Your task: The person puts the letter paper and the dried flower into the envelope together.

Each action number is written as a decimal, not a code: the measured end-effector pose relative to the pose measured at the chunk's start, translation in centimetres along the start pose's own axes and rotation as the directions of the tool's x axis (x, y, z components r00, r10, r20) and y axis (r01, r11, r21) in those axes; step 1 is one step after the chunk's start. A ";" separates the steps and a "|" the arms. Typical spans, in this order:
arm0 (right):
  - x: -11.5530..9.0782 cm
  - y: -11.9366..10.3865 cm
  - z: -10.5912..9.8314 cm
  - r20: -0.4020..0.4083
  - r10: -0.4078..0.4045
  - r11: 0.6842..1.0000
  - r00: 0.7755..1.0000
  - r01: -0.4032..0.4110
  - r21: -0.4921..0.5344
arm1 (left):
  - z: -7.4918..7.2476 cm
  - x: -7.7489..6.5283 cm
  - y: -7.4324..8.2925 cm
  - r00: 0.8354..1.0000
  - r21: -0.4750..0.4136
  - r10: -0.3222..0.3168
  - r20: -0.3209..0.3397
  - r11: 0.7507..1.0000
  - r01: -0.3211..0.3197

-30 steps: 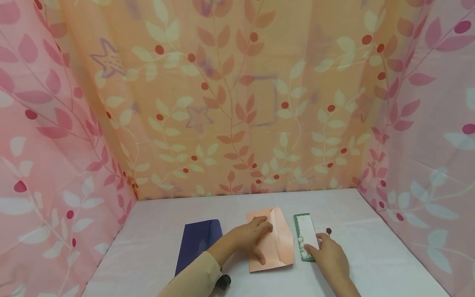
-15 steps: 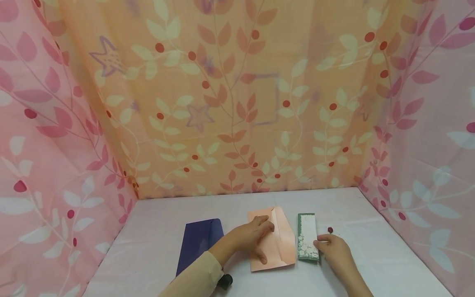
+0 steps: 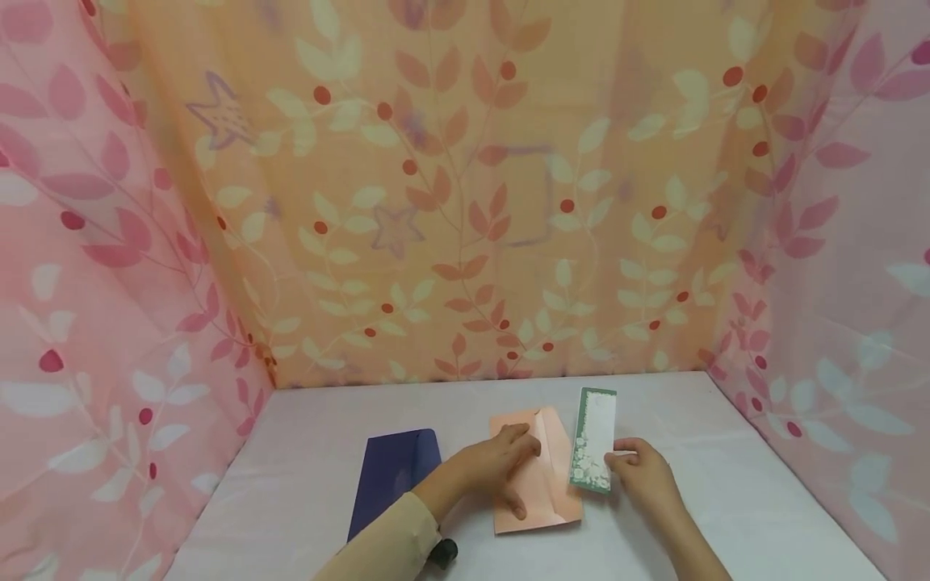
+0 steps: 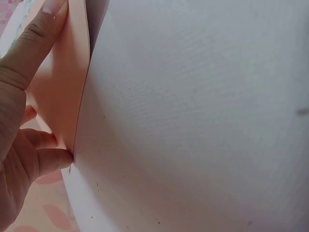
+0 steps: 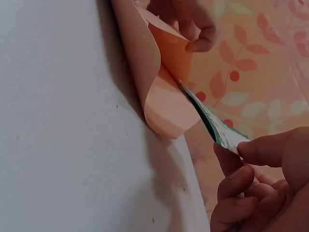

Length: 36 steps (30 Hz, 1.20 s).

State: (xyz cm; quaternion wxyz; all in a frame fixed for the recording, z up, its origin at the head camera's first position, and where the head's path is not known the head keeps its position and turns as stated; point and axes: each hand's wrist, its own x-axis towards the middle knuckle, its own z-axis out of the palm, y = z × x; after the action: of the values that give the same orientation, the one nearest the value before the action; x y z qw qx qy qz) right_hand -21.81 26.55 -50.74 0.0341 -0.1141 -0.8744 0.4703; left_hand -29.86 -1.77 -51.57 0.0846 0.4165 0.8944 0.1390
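We find one left hand (image 3: 494,464), fingers spread, gripping a peach paper envelope (image 3: 542,482); one right hand (image 3: 645,472), fingertips pinching a rectangular, green-bordered white card (image 3: 596,436).

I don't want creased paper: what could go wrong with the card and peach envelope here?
The right hand pinches the green-bordered card along one long edge, so it may swivel or slip. The card could also crease against the gaping peach envelope if the left hand shifts.

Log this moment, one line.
left hand: holds peach envelope; right hand: pinches green-bordered card; card: outside envelope; navy envelope: on table
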 end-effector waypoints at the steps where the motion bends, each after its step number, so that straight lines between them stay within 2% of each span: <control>1: 0.0 -0.2 0.1 0.015 -0.003 1.000 1.000 0.003 0.003 | 0.1 0.0 0.1 1.000 -0.008 0.000 0.004 1.000 0.000; 7: 0.2 -1.4 0.8 0.057 -0.043 0.999 0.997 0.042 0.015 | 0.3 0.1 0.6 1.000 0.001 -0.004 0.014 1.000 0.004; 11: 0.5 -1.9 1.4 0.084 -0.031 1.000 0.996 0.030 0.008 | 0.2 0.0 0.5 1.000 0.015 -0.020 0.018 1.000 0.020; 21: 1.0 -1.6 2.9 0.129 -0.015 1.000 0.992 0.013 0.020 | -0.6 -0.3 0.2 1.000 0.007 -0.016 0.025 1.000 0.016; 25: 1.0 -1.4 3.3 0.153 -0.014 1.000 0.988 0.010 0.026 | -0.5 -0.3 0.2 0.999 -0.005 -0.027 0.024 1.000 0.027; 32: 1.0 -1.1 4.1 0.158 -0.017 0.998 0.987 0.026 -0.055 | -0.6 -0.4 0.4 0.998 -0.040 -0.048 0.036 0.998 0.049; 36: 0.9 -1.3 4.4 0.162 -0.025 0.996 0.987 0.038 -0.075 | -0.6 -0.4 0.3 0.998 -0.027 -0.049 0.026 0.998 0.050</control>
State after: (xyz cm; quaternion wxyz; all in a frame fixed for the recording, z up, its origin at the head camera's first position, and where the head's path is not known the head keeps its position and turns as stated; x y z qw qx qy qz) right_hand -23.63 22.52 -52.11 -0.0335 -0.0633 -0.8938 0.4428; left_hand -29.52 -2.03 -50.84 0.1052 0.3947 0.9013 0.1441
